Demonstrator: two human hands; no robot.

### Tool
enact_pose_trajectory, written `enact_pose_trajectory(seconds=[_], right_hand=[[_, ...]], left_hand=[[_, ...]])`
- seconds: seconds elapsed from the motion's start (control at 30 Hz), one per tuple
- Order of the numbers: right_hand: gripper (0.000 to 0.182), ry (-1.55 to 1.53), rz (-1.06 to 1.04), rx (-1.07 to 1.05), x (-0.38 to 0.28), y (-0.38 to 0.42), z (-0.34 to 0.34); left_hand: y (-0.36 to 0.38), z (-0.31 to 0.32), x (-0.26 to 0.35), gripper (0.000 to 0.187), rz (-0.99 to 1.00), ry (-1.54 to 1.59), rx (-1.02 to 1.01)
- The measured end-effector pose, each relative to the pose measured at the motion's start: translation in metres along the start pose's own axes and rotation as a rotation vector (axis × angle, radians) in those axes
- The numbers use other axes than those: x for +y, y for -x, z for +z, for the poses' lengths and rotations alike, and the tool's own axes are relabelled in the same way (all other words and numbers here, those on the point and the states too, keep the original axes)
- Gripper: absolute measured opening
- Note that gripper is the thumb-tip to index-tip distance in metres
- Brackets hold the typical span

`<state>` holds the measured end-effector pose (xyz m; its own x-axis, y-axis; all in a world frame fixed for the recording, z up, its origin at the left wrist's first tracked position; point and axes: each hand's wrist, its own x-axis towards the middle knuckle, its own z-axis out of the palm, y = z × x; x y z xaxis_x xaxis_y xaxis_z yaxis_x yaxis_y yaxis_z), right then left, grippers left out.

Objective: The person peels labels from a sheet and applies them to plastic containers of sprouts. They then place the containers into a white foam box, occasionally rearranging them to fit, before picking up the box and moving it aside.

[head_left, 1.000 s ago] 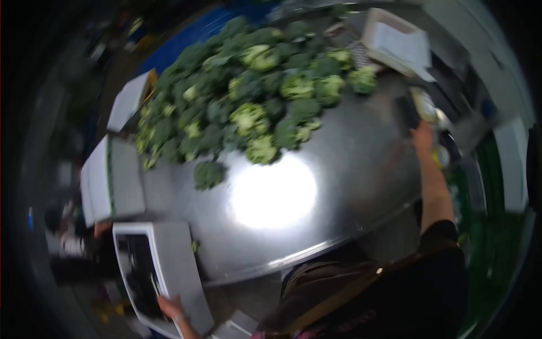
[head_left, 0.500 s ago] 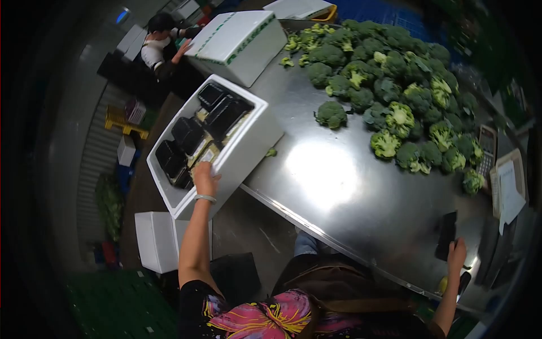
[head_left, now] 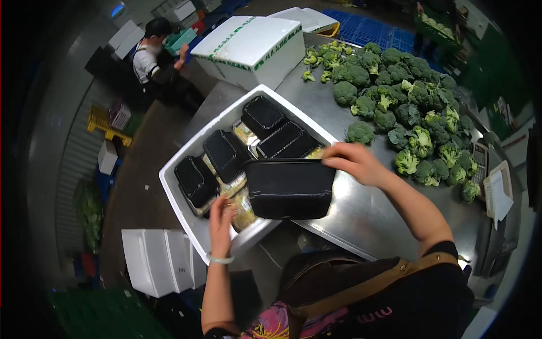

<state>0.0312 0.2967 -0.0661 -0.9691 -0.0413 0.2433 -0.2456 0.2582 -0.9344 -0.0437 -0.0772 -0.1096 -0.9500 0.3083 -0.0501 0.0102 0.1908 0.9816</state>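
My right hand (head_left: 357, 163) grips the rim of a black plastic tray (head_left: 291, 192) at its right corner. The tray is tilted over the near side of a white foam box (head_left: 169, 169). My left hand (head_left: 222, 220), a pale bangle on its wrist, is at the near wall of the box with its fingers apart. Close to those fingers lies a clear-wrapped pack (head_left: 244, 210) with pale yellowish contents. Several more black trays (head_left: 226, 155) sit in the box on top of similar packs. Whether my left fingertips touch the pack is hard to see.
Broccoli heads (head_left: 406, 113) are heaped on the steel table (head_left: 372, 220). Behind the open box stands a closed foam box (head_left: 248, 48) with green tape. White foam boxes (head_left: 149, 263) stand at lower left. A co-worker (head_left: 155, 62) holds a green container further off.
My right hand has come from the table's right side to the foam box, bringing the black tray. My left hand has drawn back from inside the box toward its near edge.
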Motion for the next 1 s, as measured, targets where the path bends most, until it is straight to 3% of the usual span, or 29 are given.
enact_pose_trajectory(seconds=[0.07, 0.13, 0.2, 0.27, 0.3, 0.33, 0.37, 0.4, 0.43, 0.47, 0.53, 0.57, 0.6, 0.73, 0.77, 0.83, 0.87, 0.9, 0.97, 1.0], right_hand=[[0.021, -0.084, 0.059, -0.191, 0.022, -0.065, 0.038], [0.024, -0.186, 0.350, -0.343, 0.036, -0.112, 0.078], [0.022, 0.127, 0.032, -0.313, 0.091, -0.139, 0.124], [0.018, 0.618, -0.068, -0.213, 0.087, -0.138, 0.149], [0.012, 0.666, -0.146, -0.054, 0.085, -0.130, 0.158], [0.010, 0.805, -0.121, -0.091, 0.070, -0.122, 0.156], [0.010, 0.847, -0.213, -0.062, 0.063, -0.114, 0.147], [0.011, 0.874, -0.305, -0.048, 0.059, -0.105, 0.140], [0.017, 0.818, -0.269, -0.031, 0.057, -0.097, 0.130], [0.028, 0.758, -0.235, -0.022, 0.057, -0.091, 0.119], [0.047, 0.707, -0.312, -0.087, 0.060, -0.083, 0.113], [0.059, 0.714, -0.343, -0.229, 0.071, -0.076, 0.123], [0.061, 0.832, -0.368, -0.314, 0.065, -0.073, 0.129], [0.060, 0.709, -0.368, -0.468, 0.067, -0.082, 0.126], [0.060, 0.669, -0.376, -0.502, 0.064, -0.087, 0.117], [0.058, 0.522, -0.256, -0.277, 0.048, -0.099, 0.072], [0.061, 0.496, -0.196, -0.141, 0.060, -0.102, 0.044], [0.067, 0.537, -0.013, 0.031, 0.066, -0.100, 0.018], [0.078, 0.719, 0.192, 0.119, 0.115, -0.095, -0.019], [0.074, 0.599, 0.329, 0.031, 0.135, -0.094, -0.023]], left_hand=[[-0.004, -0.020, 0.025, 0.054, 0.049, 0.215, 0.092], [-0.012, -0.034, 0.025, 0.059, -0.013, 0.152, 0.033], [-0.017, -0.049, 0.009, 0.068, -0.059, -0.052, -0.070], [-0.013, -0.046, -0.009, 0.069, -0.135, -0.173, -0.043], [-0.011, -0.045, -0.013, 0.067, 0.019, -0.388, -0.052], [-0.011, -0.043, -0.015, 0.065, 0.174, -0.598, -0.054], [-0.012, -0.043, -0.016, 0.066, 0.064, -0.633, -0.059], [-0.013, -0.044, -0.015, 0.068, 0.158, -0.707, -0.082], [-0.016, -0.043, -0.011, 0.071, 0.241, -0.784, -0.099], [-0.018, -0.039, -0.007, 0.074, 0.316, -0.861, -0.112], [-0.023, -0.028, 0.008, 0.073, 0.225, -0.916, -0.119], [-0.026, -0.026, 0.005, 0.071, 0.244, -0.946, -0.122], [-0.028, -0.028, -0.001, 0.069, 0.270, -0.977, -0.129], [-0.017, -0.032, 0.005, 0.067, 0.169, -0.937, -0.139], [-0.014, -0.036, 0.009, 0.068, 0.171, -0.912, -0.082], [-0.003, -0.054, 0.012, 0.069, 0.198, -0.853, 0.037], [0.007, -0.080, -0.013, 0.067, 0.230, -0.945, 0.260], [0.009, -0.092, -0.017, 0.068, 0.095, -0.765, 0.531], [0.005, -0.122, -0.038, 0.065, -0.180, -0.547, 0.627], [0.003, -0.133, -0.050, 0.064, -0.316, -0.436, 0.674]])
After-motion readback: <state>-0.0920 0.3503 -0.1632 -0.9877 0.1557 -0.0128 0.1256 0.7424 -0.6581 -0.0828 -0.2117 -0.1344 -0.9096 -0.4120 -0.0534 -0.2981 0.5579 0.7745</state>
